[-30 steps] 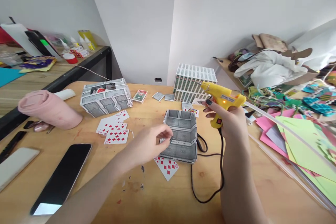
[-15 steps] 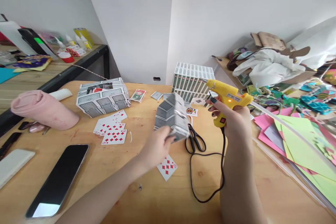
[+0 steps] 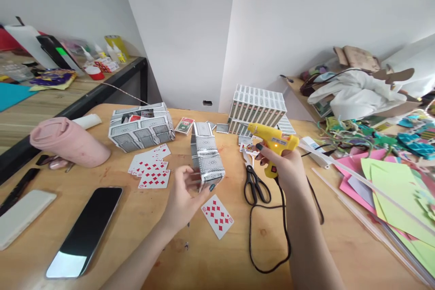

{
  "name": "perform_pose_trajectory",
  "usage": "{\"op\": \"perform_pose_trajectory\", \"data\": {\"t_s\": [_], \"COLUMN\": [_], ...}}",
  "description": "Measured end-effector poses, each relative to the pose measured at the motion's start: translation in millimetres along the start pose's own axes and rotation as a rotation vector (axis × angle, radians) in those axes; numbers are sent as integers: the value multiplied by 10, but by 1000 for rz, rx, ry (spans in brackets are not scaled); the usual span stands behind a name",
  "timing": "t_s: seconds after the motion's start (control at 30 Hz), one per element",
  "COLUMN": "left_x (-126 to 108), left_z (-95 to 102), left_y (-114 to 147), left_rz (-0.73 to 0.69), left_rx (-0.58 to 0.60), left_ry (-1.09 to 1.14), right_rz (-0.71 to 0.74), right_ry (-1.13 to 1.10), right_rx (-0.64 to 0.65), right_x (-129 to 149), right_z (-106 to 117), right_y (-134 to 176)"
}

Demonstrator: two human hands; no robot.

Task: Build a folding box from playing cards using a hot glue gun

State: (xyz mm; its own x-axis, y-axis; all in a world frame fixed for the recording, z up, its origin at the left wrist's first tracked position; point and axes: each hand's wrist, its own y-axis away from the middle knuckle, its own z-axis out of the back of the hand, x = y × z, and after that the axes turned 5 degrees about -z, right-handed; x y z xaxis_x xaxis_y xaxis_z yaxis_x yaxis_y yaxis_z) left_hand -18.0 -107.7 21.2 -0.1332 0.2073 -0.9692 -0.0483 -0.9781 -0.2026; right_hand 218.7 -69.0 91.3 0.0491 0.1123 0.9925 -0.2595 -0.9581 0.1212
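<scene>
My left hand (image 3: 185,197) grips the near end of a folded playing-card structure (image 3: 209,158), its grey patterned backs facing up. In my right hand (image 3: 288,167) is a yellow hot glue gun (image 3: 272,138), its orange light lit and its nozzle pointing left. A long clear glue stick (image 3: 340,165) runs out of its back. Below the left hand lies a ten of diamonds (image 3: 217,216), face up. Black-handled scissors (image 3: 255,186) rest beside the glue gun's cord (image 3: 251,244). A box made of cards (image 3: 142,129) stands further back on the left.
Neatly stacked card packs (image 3: 258,106) stand against the wall. Diamond cards (image 3: 154,177), a phone (image 3: 86,231) and a pink tumbler (image 3: 70,142) lie on the left. Coloured paper (image 3: 390,190) and a loose glue stick (image 3: 350,206) lie on the right. A card packet (image 3: 184,126) sits at the back.
My left hand has turned the card structure so another side shows, and its grip has shifted, the thumb now at the near edge. The glue gun has moved left and slightly down. The view has shifted a little.
</scene>
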Motion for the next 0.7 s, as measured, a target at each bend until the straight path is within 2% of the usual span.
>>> {"op": "perform_pose_trajectory", "data": {"t_s": [0.1, 0.13, 0.23, 0.3, 0.4, 0.5, 0.7], "left_x": [-216, -296, -494, -569, -627, -672, -719], "left_z": [46, 65, 137, 207, 331, 421, 394], "left_y": [-144, -209, -403, -505, -612, -687, -718], "left_rz": [-303, -331, -183, -85, 39, 124, 130], "left_rx": [-146, -124, 132, 306, 471, 521, 501], "left_ry": [-282, -416, -632, -627, -616, -616, -669], "right_rz": [-38, -55, -108, -111, -123, -145, -250], "right_ry": [-153, -214, -361, -390, -377, -329, -213], "right_rx": [65, 77, 139, 174, 210, 214, 199], "right_x": [-156, -217, -372, -427, -441, -431, -412], "right_z": [-163, -232, -422, -492, -490, -420, -300], "right_y": [47, 68, 144, 191, 238, 261, 353]}}
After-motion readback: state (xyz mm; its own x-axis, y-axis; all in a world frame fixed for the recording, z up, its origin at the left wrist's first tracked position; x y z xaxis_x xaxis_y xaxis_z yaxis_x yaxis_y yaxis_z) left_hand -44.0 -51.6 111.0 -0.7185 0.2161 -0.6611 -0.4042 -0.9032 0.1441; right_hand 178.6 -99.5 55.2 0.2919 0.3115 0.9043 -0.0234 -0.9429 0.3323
